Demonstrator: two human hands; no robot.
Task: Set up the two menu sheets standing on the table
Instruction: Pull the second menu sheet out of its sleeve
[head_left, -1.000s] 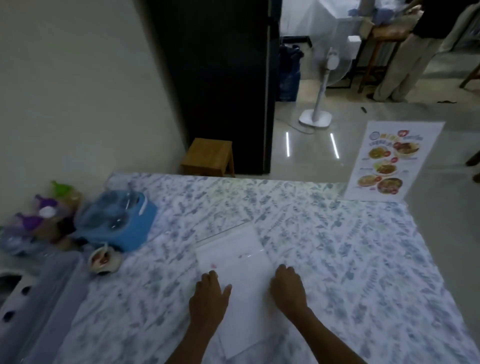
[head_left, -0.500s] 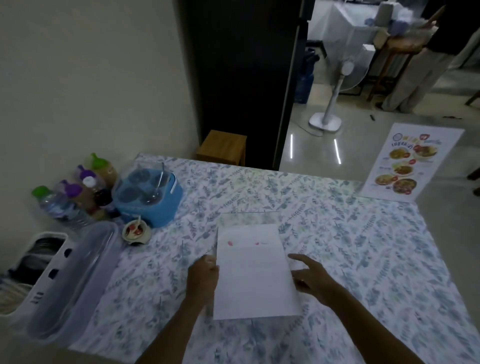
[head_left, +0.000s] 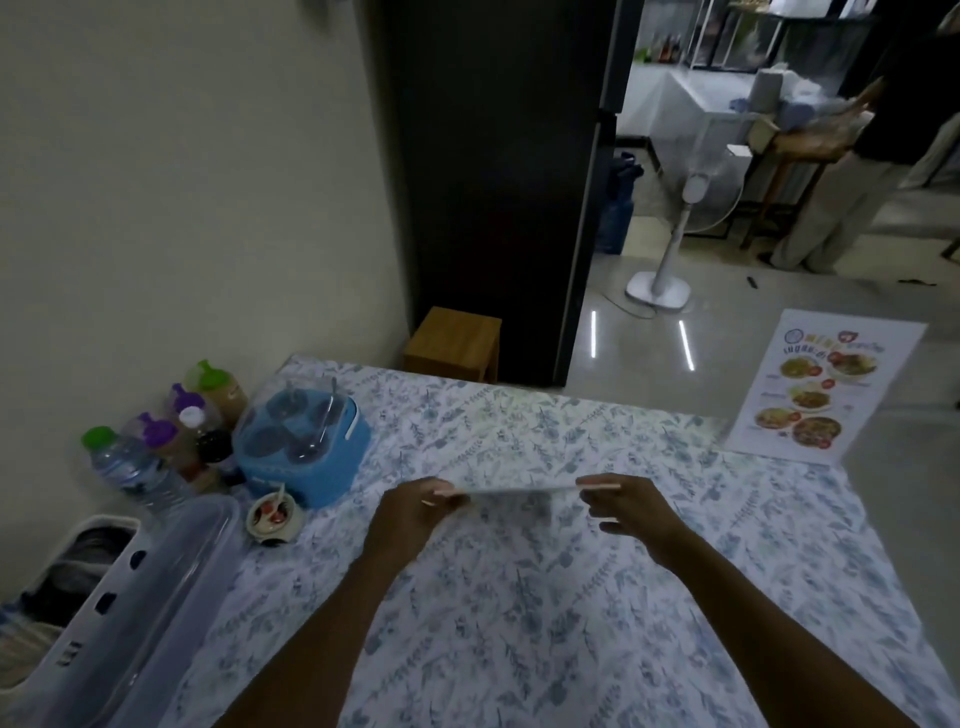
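Observation:
One menu sheet, printed with food pictures, stands upright at the far right corner of the table. The second menu sheet hangs edge-on above the table's middle, so only its thin pale edge shows. My left hand pinches its left side and my right hand pinches its right side. A dark shadow lies on the cloth just under the sheet.
At the table's left stand a blue condiment caddy, several capped bottles, a small sauce dish and a lidded plastic bin. Beyond the far edge are a wooden stool, a white fan and a person.
The second sheet lay flat on the table under my hands; now both hands have lifted it off the cloth and turned it edge-on. The view has tilted up.

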